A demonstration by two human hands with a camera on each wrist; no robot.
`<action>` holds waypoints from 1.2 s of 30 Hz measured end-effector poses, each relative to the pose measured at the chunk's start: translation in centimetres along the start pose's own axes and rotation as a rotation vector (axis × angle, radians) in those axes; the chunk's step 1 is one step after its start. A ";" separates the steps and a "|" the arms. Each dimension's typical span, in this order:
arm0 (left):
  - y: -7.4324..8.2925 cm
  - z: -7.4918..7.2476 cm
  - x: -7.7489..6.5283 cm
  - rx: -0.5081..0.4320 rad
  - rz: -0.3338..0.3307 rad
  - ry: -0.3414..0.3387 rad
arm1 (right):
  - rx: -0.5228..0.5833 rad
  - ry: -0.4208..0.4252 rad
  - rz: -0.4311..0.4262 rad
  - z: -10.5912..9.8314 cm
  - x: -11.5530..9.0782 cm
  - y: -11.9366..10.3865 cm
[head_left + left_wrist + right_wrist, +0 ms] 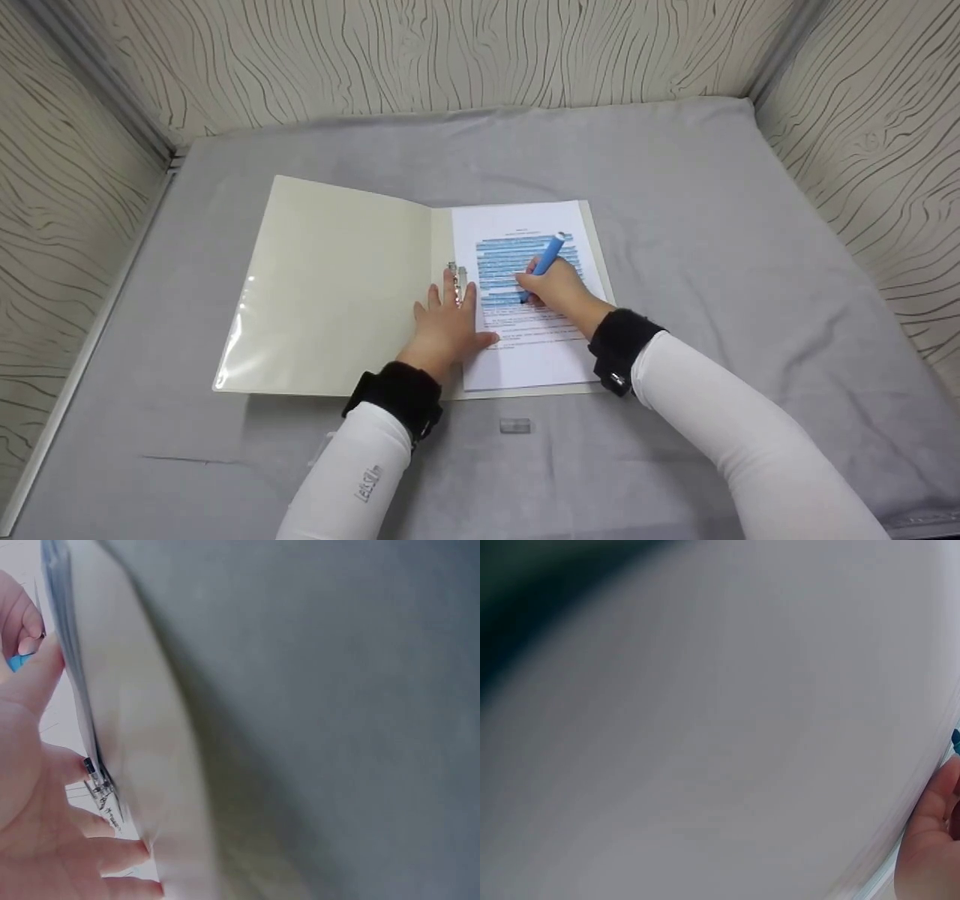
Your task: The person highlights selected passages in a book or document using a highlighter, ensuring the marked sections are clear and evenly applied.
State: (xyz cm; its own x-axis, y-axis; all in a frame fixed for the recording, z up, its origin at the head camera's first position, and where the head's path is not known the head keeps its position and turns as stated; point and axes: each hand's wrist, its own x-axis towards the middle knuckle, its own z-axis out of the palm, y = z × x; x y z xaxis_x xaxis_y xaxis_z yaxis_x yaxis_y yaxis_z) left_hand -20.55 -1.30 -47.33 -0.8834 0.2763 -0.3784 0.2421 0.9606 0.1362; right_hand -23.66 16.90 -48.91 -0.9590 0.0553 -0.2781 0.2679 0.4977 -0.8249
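A cream ring binder (337,285) lies open, with a stack of printed paper (536,364) on its right side. Blue highlighting covers the upper lines of text; the lower lines are plain. My right hand (562,289) grips a blue highlighter (550,255), its tip down at the lowest blue line. With fingers spread, my left hand (446,330) rests across the binder's spine and the page's left edge. Its fingertips lie by the metal ring clip (453,281), which also shows in the left wrist view (101,787). Only part of the right hand (930,840) appears in the right wrist view.
A small grey translucent block (515,426) lies on the grey cloth just in front of the binder. The cloth-covered table (712,225) is bordered by wood-patterned panels (450,60) at the back and sides.
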 end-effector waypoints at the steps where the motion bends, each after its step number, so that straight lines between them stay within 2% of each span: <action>1: 0.0 0.0 0.0 0.001 0.000 0.000 | 0.001 0.000 0.000 0.0 0.0 0.0; 13: -0.1 0.1 0.1 -0.007 0.003 0.003 | -0.028 0.007 -0.014 -0.4 -0.1 0.3; 27: -0.1 0.2 0.2 -0.002 0.003 0.010 | -0.012 0.013 -0.004 -0.8 -0.2 0.5; 36: -0.2 0.2 0.2 0.001 0.013 0.008 | -0.038 0.006 0.010 -1.1 -0.2 0.6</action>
State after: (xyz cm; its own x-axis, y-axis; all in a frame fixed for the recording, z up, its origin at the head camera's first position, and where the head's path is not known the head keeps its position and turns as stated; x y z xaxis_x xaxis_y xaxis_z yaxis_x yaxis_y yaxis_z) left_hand -20.65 -1.46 -47.65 -0.8834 0.2886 -0.3691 0.2541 0.9570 0.1402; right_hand -23.45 18.16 -48.82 -0.9567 0.0659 -0.2835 0.2743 0.5298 -0.8026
